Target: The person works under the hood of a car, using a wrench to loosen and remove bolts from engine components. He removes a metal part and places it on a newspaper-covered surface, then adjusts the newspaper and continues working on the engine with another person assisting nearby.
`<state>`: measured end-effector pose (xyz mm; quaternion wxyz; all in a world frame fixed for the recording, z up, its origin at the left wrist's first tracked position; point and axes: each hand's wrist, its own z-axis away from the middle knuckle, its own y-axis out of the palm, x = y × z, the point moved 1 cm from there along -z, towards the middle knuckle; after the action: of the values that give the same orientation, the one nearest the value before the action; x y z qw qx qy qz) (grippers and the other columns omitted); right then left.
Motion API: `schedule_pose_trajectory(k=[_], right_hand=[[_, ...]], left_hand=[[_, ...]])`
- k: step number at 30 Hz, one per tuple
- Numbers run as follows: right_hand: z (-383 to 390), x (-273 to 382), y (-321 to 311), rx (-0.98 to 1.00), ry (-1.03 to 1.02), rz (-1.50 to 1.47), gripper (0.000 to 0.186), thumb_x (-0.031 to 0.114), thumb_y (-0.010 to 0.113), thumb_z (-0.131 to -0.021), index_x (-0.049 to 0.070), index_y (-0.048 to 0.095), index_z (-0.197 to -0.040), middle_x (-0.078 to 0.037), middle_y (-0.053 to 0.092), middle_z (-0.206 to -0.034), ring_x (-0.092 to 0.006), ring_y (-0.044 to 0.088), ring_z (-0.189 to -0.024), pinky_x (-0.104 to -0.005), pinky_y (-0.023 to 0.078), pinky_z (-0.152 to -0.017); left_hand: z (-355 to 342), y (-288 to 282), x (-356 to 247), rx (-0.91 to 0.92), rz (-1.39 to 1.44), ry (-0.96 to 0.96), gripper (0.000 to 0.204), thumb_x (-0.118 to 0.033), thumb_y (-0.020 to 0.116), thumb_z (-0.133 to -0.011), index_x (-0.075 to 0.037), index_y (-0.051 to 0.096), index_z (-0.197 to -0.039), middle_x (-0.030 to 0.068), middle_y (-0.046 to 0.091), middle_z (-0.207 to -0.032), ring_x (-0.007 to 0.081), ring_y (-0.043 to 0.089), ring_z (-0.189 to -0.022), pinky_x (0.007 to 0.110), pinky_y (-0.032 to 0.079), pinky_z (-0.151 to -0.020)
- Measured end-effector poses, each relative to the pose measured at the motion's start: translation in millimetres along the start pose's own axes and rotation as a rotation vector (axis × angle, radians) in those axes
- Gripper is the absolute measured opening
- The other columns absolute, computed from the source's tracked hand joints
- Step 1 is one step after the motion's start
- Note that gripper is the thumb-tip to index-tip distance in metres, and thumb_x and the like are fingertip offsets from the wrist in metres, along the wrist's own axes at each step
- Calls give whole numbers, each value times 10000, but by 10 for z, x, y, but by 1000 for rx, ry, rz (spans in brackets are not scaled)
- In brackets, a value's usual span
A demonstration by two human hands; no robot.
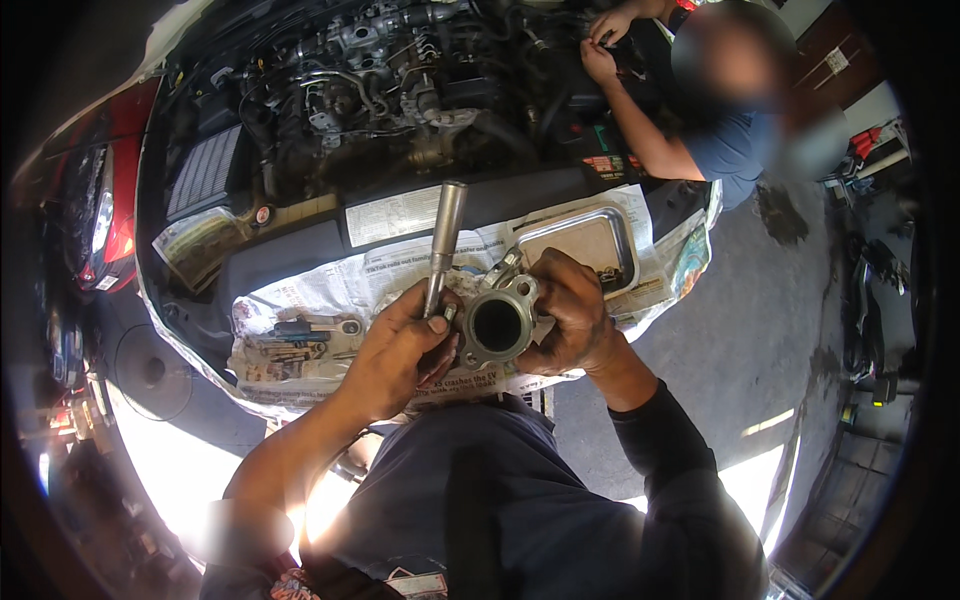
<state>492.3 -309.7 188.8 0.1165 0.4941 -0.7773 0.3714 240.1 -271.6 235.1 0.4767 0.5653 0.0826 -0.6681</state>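
Observation:
My left hand (392,345) is closed round a long chrome socket tool (447,235), which points up and away from me. A small metal piece (450,313) shows by its thumb; I cannot make out its kind. In my right hand (572,315) is a flanged metal pipe fitting (500,328), gripped by its right side. Its dark round bore faces me, with bolt holes in the flange ears. The fingertips of my left hand are close to the fitting's left edge; whether they touch it is unclear.
Newspaper (300,290) covers the car's front edge, with a ratchet (335,326) and several small tools on it. A metal tray (628,240) holds small hardware. Beyond lies the open engine bay (400,90). A co-worker's hands (603,50) are at the far right; a red car (120,180) stands left.

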Motion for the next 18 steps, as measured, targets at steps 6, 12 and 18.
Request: schedule_pose_trajectory(k=[6, 12, 18], right_hand=[[372, 97, -100, -18, 96, 99, 480, 283, 862, -740, -17, 666, -1059, -137, 579, -906, -292, 599, -701, -421, 510, -617], [796, 275, -75, -227, 488, -193, 506, 287, 772, -935, -47, 623, -1286, -139, 642, -1103, -244, 658, -1000, -379, 547, -882], [1113, 473, 1, -421, 728, -526, 631, 192, 711, -990, -45, 475, -1525, -142, 634, -1379, -228, 603, -1258, -363, 486, -1096]], left_hand=[[185, -117, 232, -32, -3, -7, 220, -227, 574, -1064, -73, 592, -1221, 5, 591, -822, 61, 480, -586, 233, 369, -513], [447, -370, 527, -181, -187, 48, 282, -312, 628, -1055, -53, 607, -1163, 104, 691, -896, 69, 437, -484, 241, 342, -437], [748, -445, 762, -342, -134, 42, 221, -279, 611, -1070, -68, 608, -1138, 52, 662, -847, 46, 403, -463, 223, 317, -422]])
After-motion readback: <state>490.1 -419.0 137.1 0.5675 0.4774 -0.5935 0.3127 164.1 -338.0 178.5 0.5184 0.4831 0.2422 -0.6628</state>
